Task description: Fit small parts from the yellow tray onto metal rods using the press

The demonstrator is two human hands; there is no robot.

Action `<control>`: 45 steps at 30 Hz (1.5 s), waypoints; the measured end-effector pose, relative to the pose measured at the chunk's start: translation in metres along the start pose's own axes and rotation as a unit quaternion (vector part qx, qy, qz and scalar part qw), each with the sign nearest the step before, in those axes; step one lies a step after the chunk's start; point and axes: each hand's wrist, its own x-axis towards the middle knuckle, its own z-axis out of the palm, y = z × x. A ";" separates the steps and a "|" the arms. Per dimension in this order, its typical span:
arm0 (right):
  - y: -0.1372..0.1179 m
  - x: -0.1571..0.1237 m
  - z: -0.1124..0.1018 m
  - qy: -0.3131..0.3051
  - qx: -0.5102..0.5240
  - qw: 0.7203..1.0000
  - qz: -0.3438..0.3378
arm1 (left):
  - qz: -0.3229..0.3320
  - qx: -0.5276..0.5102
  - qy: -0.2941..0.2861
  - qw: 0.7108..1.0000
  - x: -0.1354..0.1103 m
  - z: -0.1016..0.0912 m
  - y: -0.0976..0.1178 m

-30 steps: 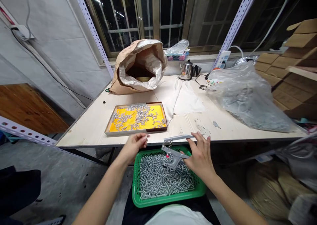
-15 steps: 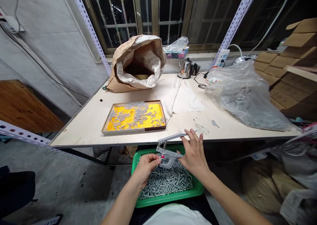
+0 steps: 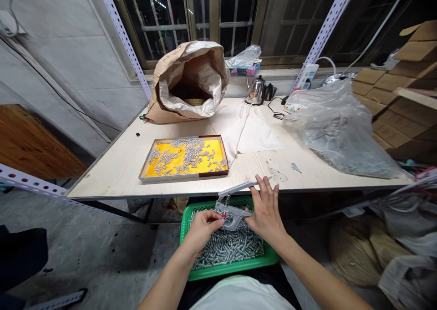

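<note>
My right hand (image 3: 268, 210) holds a grey plier-like hand tool (image 3: 235, 216), fingers on its upper handle and thumb by the lower one. The handles are spread, with a coil spring between them near the head. My left hand (image 3: 203, 230) is closed in a pinch at the tool's head, beside a small red part (image 3: 224, 215). What lies between those fingertips is too small to make out. Below both hands, a green basket (image 3: 235, 270) holds a heap of small silvery ridged pieces (image 3: 227, 248), like springs or screws.
On the table (image 3: 112, 173) lies a shallow box (image 3: 170, 179) with a yellow bottom and scattered small metal pieces. Behind it, an open paper sack (image 3: 155, 105) rests on its side. A clear plastic bag (image 3: 334, 123), a metal kettle (image 3: 255, 91) and stacked cardboard boxes (image 3: 392, 96) stand rightward.
The left fingertips have shifted slightly right against the tool's head. The whole view has moved a little; the right hand keeps its hold on the tool.
</note>
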 end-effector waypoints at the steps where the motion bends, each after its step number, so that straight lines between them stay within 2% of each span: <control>1: -0.001 -0.001 0.000 -0.004 0.003 1.000 0.001 | -0.003 0.005 -0.003 1.000 -0.001 0.000 0.000; 8: -0.004 0.000 -0.002 -0.007 -0.001 1.000 0.011 | -0.028 -0.027 0.013 0.999 -0.004 0.004 0.004; 16: -0.002 0.004 -0.003 0.023 -0.018 1.000 0.012 | -0.044 -0.085 0.039 0.995 -0.010 0.011 0.009; 22: 0.000 0.009 -0.008 0.051 0.007 0.999 -0.009 | -0.056 -0.116 0.031 0.991 -0.015 0.009 0.007; 26: 0.008 0.015 -0.009 0.005 0.017 0.999 -0.044 | -0.060 -0.182 0.047 0.980 -0.020 -0.002 0.007; 31: 0.015 0.026 -0.003 -0.064 -0.015 0.995 -0.076 | -0.031 -0.159 0.089 0.983 -0.024 -0.009 0.011; 37: 0.006 0.034 -0.003 -0.110 -0.045 0.990 -0.081 | -0.029 -0.186 0.072 0.979 -0.027 -0.002 0.010; 41: 0.001 0.037 -0.011 -0.095 -0.061 0.992 -0.050 | -0.055 -0.191 0.053 0.979 -0.026 -0.003 0.010; 45: -0.001 0.034 -0.016 -0.056 -0.038 0.996 -0.066 | -0.054 -0.105 0.001 0.993 -0.022 -0.004 0.013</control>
